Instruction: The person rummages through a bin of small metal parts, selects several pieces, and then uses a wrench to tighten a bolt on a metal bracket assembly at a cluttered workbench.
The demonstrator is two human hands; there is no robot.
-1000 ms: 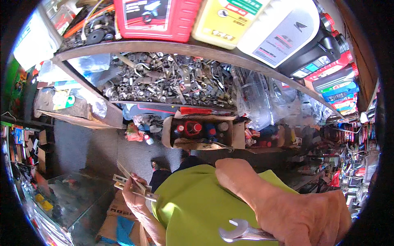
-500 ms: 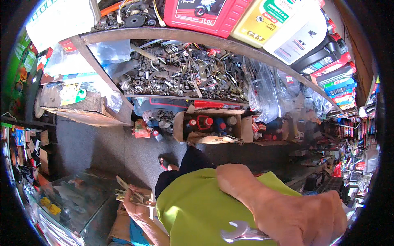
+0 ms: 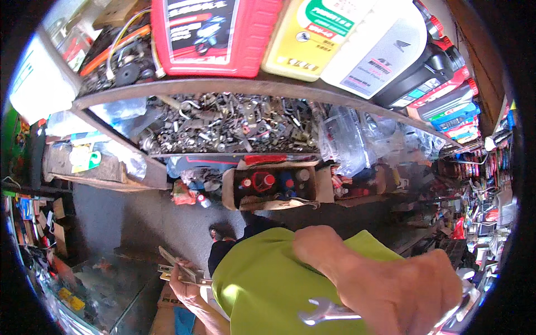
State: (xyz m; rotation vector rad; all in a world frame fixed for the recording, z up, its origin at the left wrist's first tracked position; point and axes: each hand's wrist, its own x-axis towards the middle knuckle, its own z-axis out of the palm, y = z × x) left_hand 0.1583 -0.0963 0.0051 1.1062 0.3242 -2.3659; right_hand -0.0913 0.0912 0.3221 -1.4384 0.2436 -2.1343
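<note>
Several jugs (image 3: 301, 53) line a shelf (image 3: 223, 86) over heaped metal parts (image 3: 234, 125), an open box (image 3: 279, 203) of bottles (image 3: 263, 180) and grey floor (image 3: 100, 218). Near a glass case (image 3: 106, 296), the left grip (image 3: 181, 288) pinches flat metal pieces (image 3: 192, 277); the right grip (image 3: 399, 287), covering part of a green shirt (image 3: 268, 268), clasps a wrench (image 3: 329, 311).

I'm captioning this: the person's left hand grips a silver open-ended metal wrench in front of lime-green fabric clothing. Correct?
Wrong hand: the head view shows the right hand gripping the silver open-ended metal wrench in front of the lime-green fabric clothing.
</note>
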